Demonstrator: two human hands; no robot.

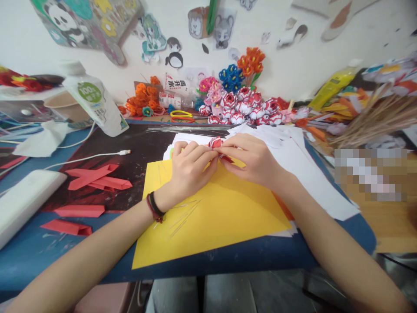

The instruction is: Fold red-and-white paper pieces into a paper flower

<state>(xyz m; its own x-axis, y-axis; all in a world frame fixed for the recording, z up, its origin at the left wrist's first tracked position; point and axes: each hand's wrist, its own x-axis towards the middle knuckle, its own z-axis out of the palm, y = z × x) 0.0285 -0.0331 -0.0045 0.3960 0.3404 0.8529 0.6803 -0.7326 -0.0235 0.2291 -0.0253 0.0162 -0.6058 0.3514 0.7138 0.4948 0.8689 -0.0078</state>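
Both my hands meet over the far edge of a yellow paper sheet (pixel 228 208). Between their fingertips is a small red-and-white paper flower (pixel 215 142), partly covered by the fingers. My left hand (pixel 192 167), with dark bands at the wrist, is closed on its near left side. My right hand (pixel 252 158) pinches it from the right, with a dark red bit showing below the fingers. Several thin wires (pixel 185 217) lie on the yellow sheet near my left wrist. Folded red paper pieces (pixel 97 178) rest on the dark mat to the left.
Finished red-and-white paper flowers (pixel 246 106) are heaped at the back, beside yellow-handled scissors (pixel 181 115). White paper sheets (pixel 312 174) spread to the right. A white bottle (pixel 94 102), a cable (pixel 87 155) and a white power bank (pixel 29 200) occupy the left. Wooden sticks (pixel 368 115) lie at right.
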